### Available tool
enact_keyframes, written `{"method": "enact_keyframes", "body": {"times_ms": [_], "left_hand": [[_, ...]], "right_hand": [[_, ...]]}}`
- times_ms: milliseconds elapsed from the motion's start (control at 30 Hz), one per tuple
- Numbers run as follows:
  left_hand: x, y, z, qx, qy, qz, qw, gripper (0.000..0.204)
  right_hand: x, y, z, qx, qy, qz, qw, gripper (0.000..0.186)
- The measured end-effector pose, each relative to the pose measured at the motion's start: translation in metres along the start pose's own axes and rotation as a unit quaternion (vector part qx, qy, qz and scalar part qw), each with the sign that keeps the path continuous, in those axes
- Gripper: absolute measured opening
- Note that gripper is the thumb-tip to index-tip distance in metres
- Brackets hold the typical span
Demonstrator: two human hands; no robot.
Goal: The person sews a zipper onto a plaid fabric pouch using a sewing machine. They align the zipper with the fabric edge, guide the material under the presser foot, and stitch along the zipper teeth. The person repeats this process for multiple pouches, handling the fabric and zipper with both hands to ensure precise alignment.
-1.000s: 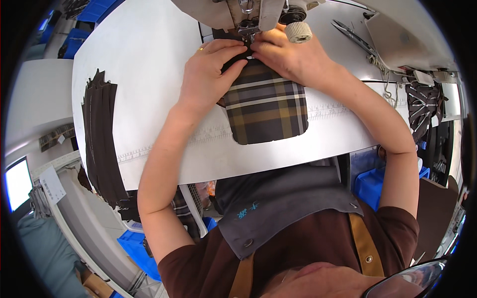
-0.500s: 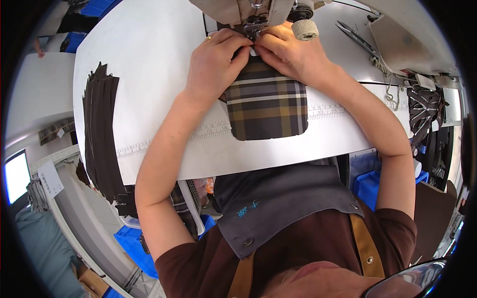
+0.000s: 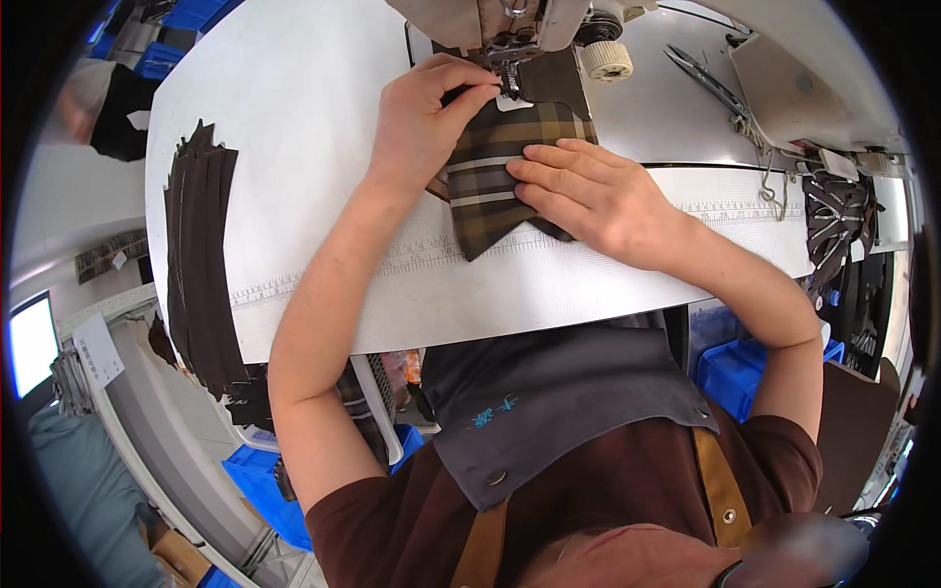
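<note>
A plaid fabric piece [image 3: 482, 186] in brown, olive and white lies under the presser foot [image 3: 509, 80] of a sewing machine [image 3: 549, 24]. Just left of the foot, my left hand [image 3: 417, 122] pinches the cloth's edge between thumb and fingers. My right hand [image 3: 613, 201] rests with fingers stretched out on the right side of the cloth, and its lower edge buckles into a peak there. Dark brown cloth [image 3: 554, 83] shows behind the foot. What lies beneath my left fingertips is hidden.
A stack of dark brown strips [image 3: 199, 265] lies at the table's left. Printed ruler markings [image 3: 392, 257] cross the white tabletop. Scissors-like snips [image 3: 704, 78] lie right of the machine, near a loose cord [image 3: 771, 186]. Blue bins [image 3: 730, 367] stand below.
My right hand has left the presser foot and come down onto the plaid cloth, whose lower edge is now bunched. My left hand stays at the foot. A person has appeared at far left.
</note>
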State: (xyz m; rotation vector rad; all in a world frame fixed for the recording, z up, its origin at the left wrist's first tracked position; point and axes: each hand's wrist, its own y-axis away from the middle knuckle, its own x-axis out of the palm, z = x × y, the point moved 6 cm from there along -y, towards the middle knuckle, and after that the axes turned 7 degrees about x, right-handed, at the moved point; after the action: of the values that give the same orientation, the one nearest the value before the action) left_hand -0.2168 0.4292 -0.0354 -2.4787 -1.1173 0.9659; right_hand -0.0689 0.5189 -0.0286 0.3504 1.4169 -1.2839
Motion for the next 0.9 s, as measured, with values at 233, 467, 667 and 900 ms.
{"method": "enact_keyframes", "body": {"times_ms": [233,467,667,900], "left_hand": [[-0.009,-0.01,0.012,-0.001,0.044,0.088,0.995,0.012],[-0.001,-0.003,-0.005,-0.042,-0.041,0.039,0.998,0.014],[-0.001,-0.005,-0.006,-0.072,-0.057,0.065,0.994,0.015],[0.0,-0.005,-0.005,-0.057,-0.064,0.071,0.994,0.014]], "right_hand": [[-0.002,-0.035,-0.015,0.17,-0.217,-0.062,0.959,0.01],[-0.015,-0.006,-0.011,0.04,-0.138,-0.014,0.99,0.022],[-0.005,-0.004,-0.007,0.021,-0.085,-0.046,0.995,0.013],[-0.002,-0.005,-0.006,0.033,-0.087,-0.037,0.995,0.012]]}}
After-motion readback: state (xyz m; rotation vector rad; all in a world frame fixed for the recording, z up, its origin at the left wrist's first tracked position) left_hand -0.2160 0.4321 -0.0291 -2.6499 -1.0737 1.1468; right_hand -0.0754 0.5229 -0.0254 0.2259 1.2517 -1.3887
